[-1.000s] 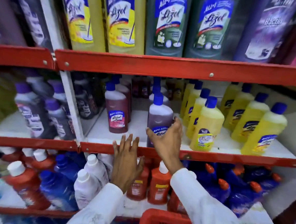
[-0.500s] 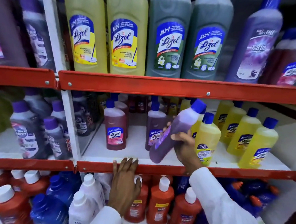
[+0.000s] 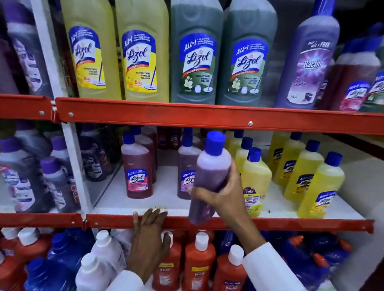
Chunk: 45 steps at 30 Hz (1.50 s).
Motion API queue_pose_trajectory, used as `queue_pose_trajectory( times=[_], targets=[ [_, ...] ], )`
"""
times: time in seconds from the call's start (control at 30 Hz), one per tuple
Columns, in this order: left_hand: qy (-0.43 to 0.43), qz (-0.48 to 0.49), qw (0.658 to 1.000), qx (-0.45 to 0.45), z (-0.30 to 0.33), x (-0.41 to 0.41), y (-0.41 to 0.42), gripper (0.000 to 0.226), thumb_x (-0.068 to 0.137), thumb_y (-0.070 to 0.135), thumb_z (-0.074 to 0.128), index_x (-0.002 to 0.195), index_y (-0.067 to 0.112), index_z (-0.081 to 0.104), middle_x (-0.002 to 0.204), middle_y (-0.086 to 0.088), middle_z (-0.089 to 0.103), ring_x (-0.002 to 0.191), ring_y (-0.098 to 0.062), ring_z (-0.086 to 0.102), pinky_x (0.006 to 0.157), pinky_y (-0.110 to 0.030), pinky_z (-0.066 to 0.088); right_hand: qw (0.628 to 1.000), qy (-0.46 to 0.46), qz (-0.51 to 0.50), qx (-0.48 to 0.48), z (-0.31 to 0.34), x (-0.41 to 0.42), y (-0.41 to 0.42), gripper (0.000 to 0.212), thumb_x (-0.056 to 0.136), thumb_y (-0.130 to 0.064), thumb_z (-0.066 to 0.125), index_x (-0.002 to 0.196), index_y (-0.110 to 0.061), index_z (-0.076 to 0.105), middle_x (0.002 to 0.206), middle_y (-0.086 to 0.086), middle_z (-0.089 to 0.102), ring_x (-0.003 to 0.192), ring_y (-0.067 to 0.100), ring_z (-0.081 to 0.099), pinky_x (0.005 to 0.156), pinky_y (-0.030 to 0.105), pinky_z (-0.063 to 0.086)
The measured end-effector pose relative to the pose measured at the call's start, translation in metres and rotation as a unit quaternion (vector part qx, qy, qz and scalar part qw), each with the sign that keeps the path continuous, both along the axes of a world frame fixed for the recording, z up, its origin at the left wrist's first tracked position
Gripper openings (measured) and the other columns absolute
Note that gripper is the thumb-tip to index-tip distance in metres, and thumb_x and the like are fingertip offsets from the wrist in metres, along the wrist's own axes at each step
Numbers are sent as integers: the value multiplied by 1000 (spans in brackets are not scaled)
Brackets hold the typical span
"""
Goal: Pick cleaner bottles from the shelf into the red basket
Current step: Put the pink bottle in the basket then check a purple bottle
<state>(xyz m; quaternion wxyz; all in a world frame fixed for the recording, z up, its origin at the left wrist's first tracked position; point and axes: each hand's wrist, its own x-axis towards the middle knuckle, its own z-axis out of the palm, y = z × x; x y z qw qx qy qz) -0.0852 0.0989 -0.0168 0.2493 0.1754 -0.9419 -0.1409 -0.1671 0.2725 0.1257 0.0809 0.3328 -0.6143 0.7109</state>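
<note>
My right hand [image 3: 225,195] grips a purple cleaner bottle [image 3: 210,168] with a blue cap, held nearly upright in front of the middle shelf's red edge [image 3: 293,224]. My left hand [image 3: 149,243] rests flat with its fingertips on that red edge, holding nothing. On the middle shelf stand a dark red Lizol bottle [image 3: 138,171], another purple bottle [image 3: 185,167] and several yellow bottles [image 3: 320,187]. The red basket is out of view.
Large yellow [image 3: 138,44] and green Lizol bottles [image 3: 196,50] and a purple Bactin bottle [image 3: 311,60] fill the top shelf. Orange-red bottles [image 3: 199,263], white and blue ones crowd the bottom shelf. A white upright post [image 3: 74,161] divides the left bay.
My right hand took the purple bottle off the middle shelf, lifted it tilted, and now holds it more upright and nearer. The view has tilted up; the basket has left the frame.
</note>
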Motion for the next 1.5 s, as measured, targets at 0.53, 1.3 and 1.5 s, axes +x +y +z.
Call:
queue_pose_trajectory(
  times=[0.53,1.3,1.5],
  targets=[
    [1,-7,1000,14,9,2,3,57,77,25,60,133,25,50,140,-2,55,139,-23,37,123,-54,5,983,-36,-181,19,-34,-19,-52,96,50,-38,98,127,-18,44,118,-4,56,108,17,59,78,6,50],
    [-3,4,1000,30,8,0,6,57,78,29,61,133,24,49,145,-4,50,141,-24,34,122,-53,2,977,-66,-170,112,-69,-39,-75,105,57,-45,95,140,-16,37,136,6,54,115,15,53,91,25,52],
    [77,-46,996,1,9,-7,38,41,78,24,62,119,23,60,125,-1,65,120,-23,53,108,-44,42,963,1,-270,9,-91,-30,-17,66,74,-45,81,128,-30,46,117,0,56,104,19,57,85,34,53]
  ],
)
